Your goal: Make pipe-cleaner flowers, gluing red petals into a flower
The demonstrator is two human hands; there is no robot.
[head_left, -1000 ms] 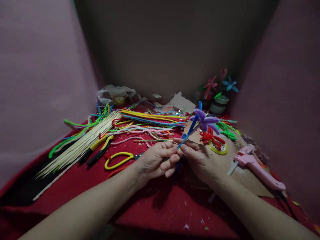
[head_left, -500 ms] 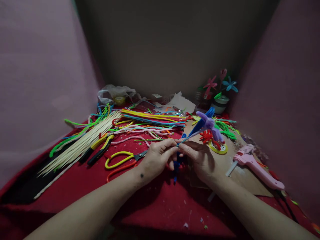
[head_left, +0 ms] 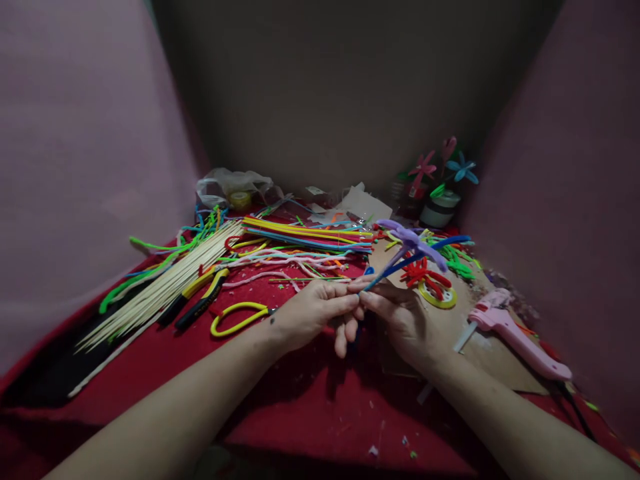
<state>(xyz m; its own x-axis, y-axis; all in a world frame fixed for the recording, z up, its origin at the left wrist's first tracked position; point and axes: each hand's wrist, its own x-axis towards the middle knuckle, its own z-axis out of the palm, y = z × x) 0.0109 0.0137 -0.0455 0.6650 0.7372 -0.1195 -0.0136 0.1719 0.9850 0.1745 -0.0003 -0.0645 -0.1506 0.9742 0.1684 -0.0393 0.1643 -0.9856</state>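
Over the middle of the red cloth, my left hand (head_left: 315, 312) and my right hand (head_left: 407, 320) meet fingertip to fingertip. Both pinch the stem of a purple pipe-cleaner flower (head_left: 411, 241), whose petals point away to the upper right. A dark blue pipe cleaner (head_left: 453, 241) runs beside the stem and past the petals. My fingers hide where the stem and the blue strand come together. Left of my left hand lie scissors with a yellow handle loop (head_left: 239, 305); my forearm covers their other loop.
Pliers (head_left: 203, 300) and a bundle of thin sticks (head_left: 170, 283) lie left. Bundled pipe cleaners (head_left: 307, 233) are behind my hands. At right, a pink glue gun (head_left: 520, 333) rests on brown board (head_left: 480, 353) near a yellow ring (head_left: 439, 298). A flower pot (head_left: 440, 210) stands at the back.
The purple flower has turned, its petals now spread flatter. The blue pipe cleaner has swung down to the right. My left forearm has shifted and now covers the red scissor loop.
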